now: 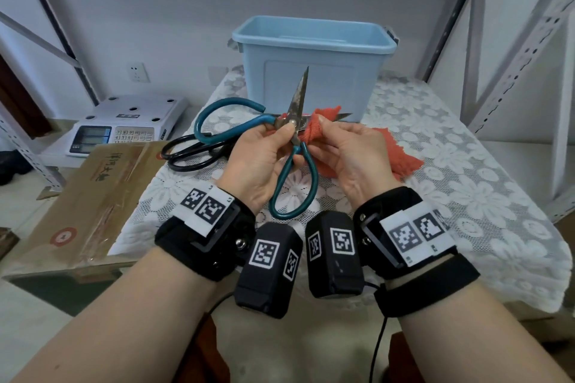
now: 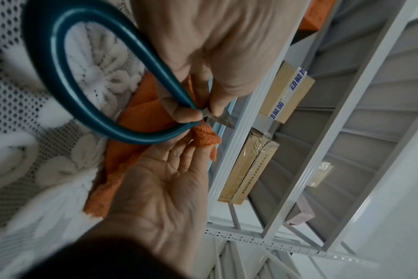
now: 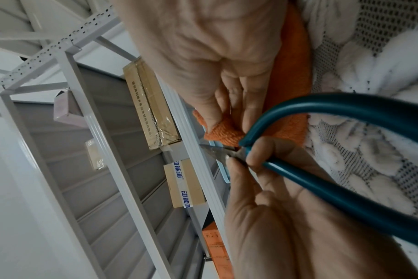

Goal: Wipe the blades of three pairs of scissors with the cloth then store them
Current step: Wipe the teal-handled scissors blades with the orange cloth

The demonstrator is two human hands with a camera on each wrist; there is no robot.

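The teal-handled scissors [image 1: 299,96] are spread wide above the table, one rusty blade pointing up. My left hand [image 1: 289,131] pinches them at the pivot between thumb and fingers. The other blade points right, and the orange cloth [image 1: 404,162] is wrapped round it. My right hand [image 1: 320,127] grips that fold of cloth on the blade. In the left wrist view the left hand [image 2: 203,113] pinches the scissors [image 2: 60,79] while the right hand [image 2: 200,145] holds the cloth [image 2: 141,113]. The right wrist view shows the right hand [image 3: 224,128] on the cloth [image 3: 223,136] and the left hand [image 3: 239,160] at the blade [image 3: 215,150].
Black-handled scissors [image 1: 193,152] lie on the lace tablecloth [image 1: 466,183] left of my hands. An open light-blue plastic bin [image 1: 314,65] stands behind them. A scale [image 1: 124,124] and a cardboard box [image 1: 90,199] sit at the left. Metal shelf posts [image 1: 510,71] flank the table.
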